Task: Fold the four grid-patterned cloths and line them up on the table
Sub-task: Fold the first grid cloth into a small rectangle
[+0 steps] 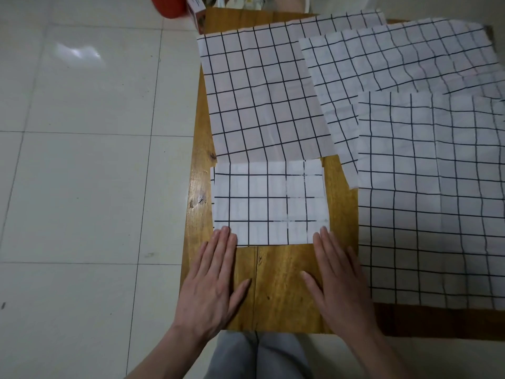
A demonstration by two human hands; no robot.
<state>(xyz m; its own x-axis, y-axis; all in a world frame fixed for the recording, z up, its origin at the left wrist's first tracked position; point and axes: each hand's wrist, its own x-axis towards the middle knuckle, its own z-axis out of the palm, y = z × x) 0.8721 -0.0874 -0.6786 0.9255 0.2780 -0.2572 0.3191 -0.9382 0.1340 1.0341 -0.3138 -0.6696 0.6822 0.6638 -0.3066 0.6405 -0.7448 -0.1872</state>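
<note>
Pale floor tiles beside wooden table (276, 283); both hands flat, nothing in grip, left hand (211, 285) and right hand (341, 283) pressing folded cloth's (269, 202) near corners: thin, limp, light, best pinched at corners.

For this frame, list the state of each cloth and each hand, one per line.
folded cloth: folded small, flat on the table
far-left cloth: unfolded, spread flat
far-right cloth: unfolded, partly overlapped
near-right cloth: unfolded, lying on top
left hand: open, fingertips on folded cloth's corner
right hand: open, fingertips on the other corner
</note>
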